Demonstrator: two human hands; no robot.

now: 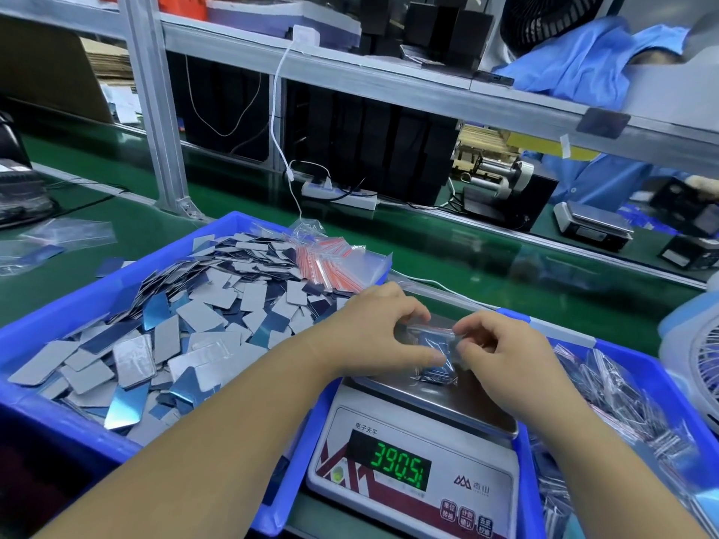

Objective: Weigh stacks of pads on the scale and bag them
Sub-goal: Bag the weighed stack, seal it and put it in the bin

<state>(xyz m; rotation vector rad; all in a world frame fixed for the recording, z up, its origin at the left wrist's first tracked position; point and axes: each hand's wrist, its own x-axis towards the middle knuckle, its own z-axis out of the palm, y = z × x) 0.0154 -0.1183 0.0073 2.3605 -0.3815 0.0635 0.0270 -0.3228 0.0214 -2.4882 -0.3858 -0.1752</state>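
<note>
Over the scale (418, 457) near the bench's front edge, left hand (379, 330) and right hand (502, 354) both pinch a clear bag (437, 354) of pads. A loose pinch could leave its seal gaping and pads could spill.

Green-surfaced table (447, 262) running the whole width here, and sitting on it at the left is a big blue plastic bin (97, 301) heaped with loose grey and blue rectangular pads (202, 320), a sheaf of clear red-striped zip bags (330, 262) lying at its far corner. Just beside it stands a white digital scale with a steel pan (420, 461), green digits lit, and tight against that on the right a second blue plastic bin (642, 367) of filled clear bags. Further back, a white power strip (338, 194) by the frame, loose clear bags (66, 233) at far left, another white scale (591, 223) at far right.
</note>
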